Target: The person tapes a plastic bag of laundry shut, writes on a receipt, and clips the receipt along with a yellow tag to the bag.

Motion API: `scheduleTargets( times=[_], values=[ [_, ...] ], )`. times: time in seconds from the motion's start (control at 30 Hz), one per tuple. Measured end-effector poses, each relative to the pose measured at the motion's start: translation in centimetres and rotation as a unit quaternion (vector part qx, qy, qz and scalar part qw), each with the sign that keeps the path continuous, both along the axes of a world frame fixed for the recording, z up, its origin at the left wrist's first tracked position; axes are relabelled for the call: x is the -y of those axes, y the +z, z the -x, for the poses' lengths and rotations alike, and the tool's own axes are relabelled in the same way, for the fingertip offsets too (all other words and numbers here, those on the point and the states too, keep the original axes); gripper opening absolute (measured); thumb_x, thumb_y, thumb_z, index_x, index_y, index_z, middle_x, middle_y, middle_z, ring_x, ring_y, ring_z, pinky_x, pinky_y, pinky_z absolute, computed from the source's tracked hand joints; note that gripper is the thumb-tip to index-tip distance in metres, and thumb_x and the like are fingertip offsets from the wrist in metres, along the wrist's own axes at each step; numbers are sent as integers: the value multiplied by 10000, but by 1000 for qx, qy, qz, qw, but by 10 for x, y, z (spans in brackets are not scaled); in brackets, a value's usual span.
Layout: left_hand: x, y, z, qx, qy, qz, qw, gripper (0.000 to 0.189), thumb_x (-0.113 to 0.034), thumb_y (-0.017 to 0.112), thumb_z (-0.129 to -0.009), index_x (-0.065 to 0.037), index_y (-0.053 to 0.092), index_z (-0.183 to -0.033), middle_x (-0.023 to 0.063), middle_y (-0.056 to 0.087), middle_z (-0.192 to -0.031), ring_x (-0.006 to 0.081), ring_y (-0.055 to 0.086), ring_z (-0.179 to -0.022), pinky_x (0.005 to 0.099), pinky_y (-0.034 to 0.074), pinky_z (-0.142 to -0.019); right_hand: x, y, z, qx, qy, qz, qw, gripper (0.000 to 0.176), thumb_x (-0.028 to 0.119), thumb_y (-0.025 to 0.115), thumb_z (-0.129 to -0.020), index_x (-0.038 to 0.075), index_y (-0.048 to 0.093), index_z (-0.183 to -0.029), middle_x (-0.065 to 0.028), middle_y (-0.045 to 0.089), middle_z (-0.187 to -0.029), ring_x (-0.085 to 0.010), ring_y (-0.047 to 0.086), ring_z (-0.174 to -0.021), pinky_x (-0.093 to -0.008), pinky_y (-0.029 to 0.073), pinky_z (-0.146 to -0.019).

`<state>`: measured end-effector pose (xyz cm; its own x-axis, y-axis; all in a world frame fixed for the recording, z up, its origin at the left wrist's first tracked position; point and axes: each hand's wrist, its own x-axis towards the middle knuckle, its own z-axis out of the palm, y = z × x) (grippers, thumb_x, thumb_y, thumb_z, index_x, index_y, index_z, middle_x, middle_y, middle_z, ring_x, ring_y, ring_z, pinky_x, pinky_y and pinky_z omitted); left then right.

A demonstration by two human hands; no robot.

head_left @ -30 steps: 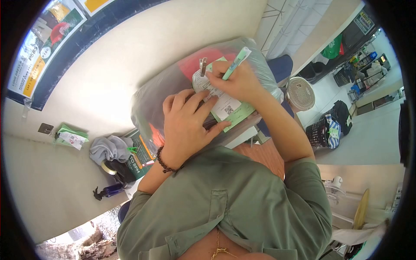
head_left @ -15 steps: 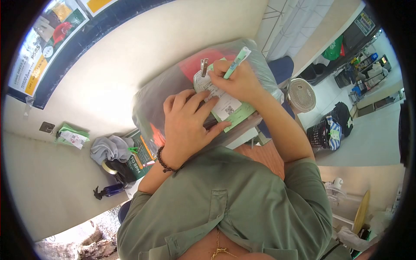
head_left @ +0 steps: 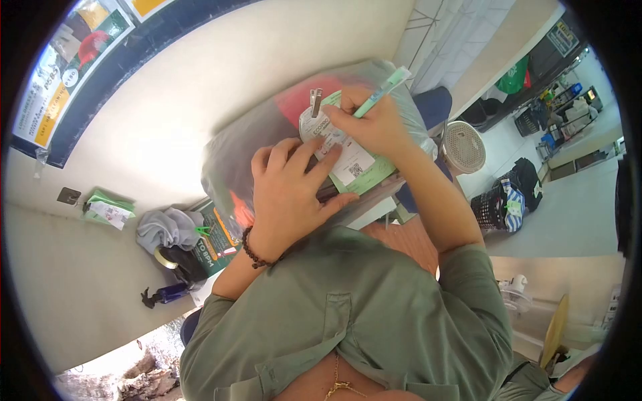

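Note:
A plump clear plastic bag (head_left: 224,150) of folded cloth lies in front of me against the wall. On top of it rests a white printed receipt (head_left: 352,164) over a green slip (head_left: 379,174), with a metal clip (head_left: 315,103) at their upper left. My left hand (head_left: 291,184) lies open, fingers spread, its fingertips on the receipt. In the grip of my right hand (head_left: 378,130) is a light green pen (head_left: 382,91), its top slanting up to the right. The fingers hide the pen's tip over the receipt.
To the left are a grey cloth (head_left: 167,229), a tape roll (head_left: 165,257), a blue spray bottle (head_left: 167,293) and hanging green slips (head_left: 107,208). A round perforated stool seat (head_left: 463,147) and a black laundry basket (head_left: 491,208) stand right. Someone's clothed leg (head_left: 531,384) shows lower right.
The pen has tipped further to the right, and my right hand has shifted slightly. My left hand stays spread in nearly the same spot. More of a person appears at lower right.

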<state>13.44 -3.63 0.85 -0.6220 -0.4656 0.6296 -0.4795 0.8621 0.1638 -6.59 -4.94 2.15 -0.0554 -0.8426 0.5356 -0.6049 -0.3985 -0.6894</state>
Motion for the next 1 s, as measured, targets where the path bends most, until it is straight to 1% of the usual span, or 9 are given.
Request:
scheduleTargets(
  times=[0.1, 0.3, 0.4, 0.5, 0.6, 0.7, 0.8, 1.0],
  values=[
    [-1, -2, -1, -4, -1, -3, 1000, 578, -531, 767, -665, -178, 694, -1116, 13, 620, -1166, 268, 525, -1071, 451, 345, -905, -1, -3, 2, 1, 17, -17, 1000, 273, 168, 711, -812, 33, 516, -676, -69, 483, -555, -158, 446, -504, -320, 383, -495],
    [0, -1, 0, -3, 1, -3, 1000, 563, -530, 772, -661, -173, 699, -1090, 9, 625, -1156, 264, 528, -1068, 446, 345, -903, -4, 2, -6, -53, 26, 32, 998, 240, 118, 686, -804, 31, 504, -676, -83, 497, -554, -247, 472, -496, -351, 400, -500],
    [-1, -1, 0, -1, 1, -6, 1000, 557, -531, 773, -662, -173, 700, -1082, 8, 628, -1150, 265, 528, -1070, 444, 345, -901, -3, 1, -1, -79, 42, 37, 995, 219, 106, 681, -800, 33, 509, -686, -88, 502, -556, -266, 488, -493, -367, 403, -499],
    [-1, 0, 0, -1, -1, -7, 1000, 553, -532, 773, -661, -172, 703, -1074, 9, 631, -1146, 267, 529, -1070, 442, 344, -900, -1, -1, -3, -57, 32, 56, 996, 217, 109, 680, -800, 36, 510, -686, -96, 514, -560, -274, 505, -493, -377, 406, -499],
    [0, 0, 0, -2, -2, -5, 1000, 553, -531, 774, -658, -170, 705, -1071, 11, 634, -1142, 269, 529, -1070, 442, 344, -901, -1, -3, -1, -83, 26, 48, 995, 281, 171, 687, -831, 47, 508, -655, -34, 480, -545, -165, 411, -499, -331, 351, -484],
    [0, 0, 1, -4, -2, -4, 1000, 557, -534, 774, -658, -168, 705, -1072, 13, 635, -1142, 272, 530, -1068, 442, 343, -902, -1, -2, -1, -68, 29, 41, 996, 269, 170, 686, -831, 41, 518, -665, -41, 499, -558, -175, 428, -506, -336, 364, -496],
    [0, 0, 1, -4, -3, -6, 1000, 561, -538, 770, -661, -165, 704, -1075, 14, 635, -1143, 275, 529, -1067, 442, 343, -903, 1, -5, 0, -30, 30, 31, 999, 258, 167, 686, -829, 37, 524, -675, -46, 505, -565, -178, 437, -513, -336, 372, -505],
    [-1, 1, 1, 0, -3, -7, 1000, 561, -538, 764, -670, -161, 703, -1080, 17, 633, -1144, 275, 529, -1065, 440, 342, -905, 0, -3, 2, -65, 30, 15, 997, 262, 161, 687, -828, 31, 518, -675, -41, 508, -571, -183, 432, -523, -339, 375, -512]
  ],
)
